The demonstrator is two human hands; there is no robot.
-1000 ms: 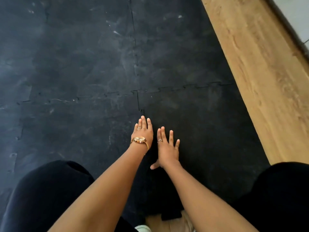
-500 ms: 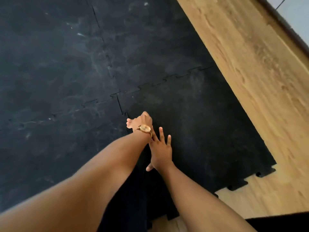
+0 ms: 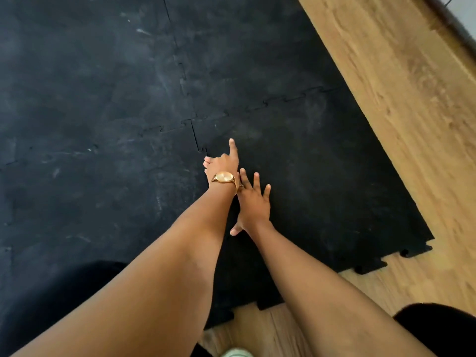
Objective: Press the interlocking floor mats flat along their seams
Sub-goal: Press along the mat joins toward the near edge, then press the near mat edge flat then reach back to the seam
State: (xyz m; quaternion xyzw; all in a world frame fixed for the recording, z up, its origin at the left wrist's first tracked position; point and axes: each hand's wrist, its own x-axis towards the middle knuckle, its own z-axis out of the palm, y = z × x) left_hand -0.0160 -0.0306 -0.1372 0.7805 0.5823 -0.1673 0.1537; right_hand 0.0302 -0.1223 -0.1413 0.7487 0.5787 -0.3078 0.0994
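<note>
Fingers [image 3: 253, 182] of both hands lie on the black mats [image 3: 309, 163] beside a seam [image 3: 195, 136].

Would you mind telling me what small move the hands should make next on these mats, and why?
Probably slide the left hand forward along the seam and press: a dark gap shows just ahead of it, while the right hand lies flat on the near mat.

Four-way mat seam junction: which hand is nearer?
Left. The left hand sits just below the junction, on the seam running toward the person. The right hand lies flat farther back, behind the left wrist.
</note>
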